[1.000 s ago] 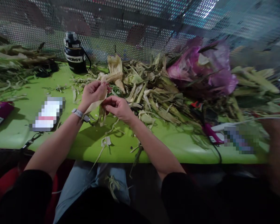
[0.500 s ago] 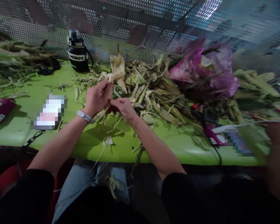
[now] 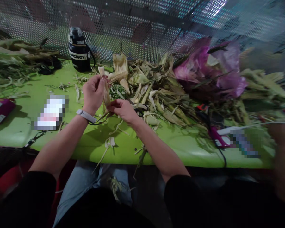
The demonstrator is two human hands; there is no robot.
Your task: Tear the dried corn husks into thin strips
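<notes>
My left hand (image 3: pixel 93 94) is closed around a pale dry corn husk strip (image 3: pixel 106 91), holding it upright above the green table (image 3: pixel 61 133). My right hand (image 3: pixel 122 109) pinches the lower end of the same husk, just right of and below the left hand. A white band sits on my left wrist. A big heap of husks and leaves (image 3: pixel 154 91) lies right behind both hands.
A black bottle (image 3: pixel 78 53) stands at the back by the perforated metal wall. A purple plastic bag (image 3: pixel 211 69) lies at the back right, with more leaves beyond it. More husks lie at far left, a purple box (image 3: pixel 0 112) near the left edge, and another person's arm (image 3: pixel 282 152) at far right.
My left hand has risen and turned the husk strip upright. My right hand shifted slightly toward the lower end of the strip.
</notes>
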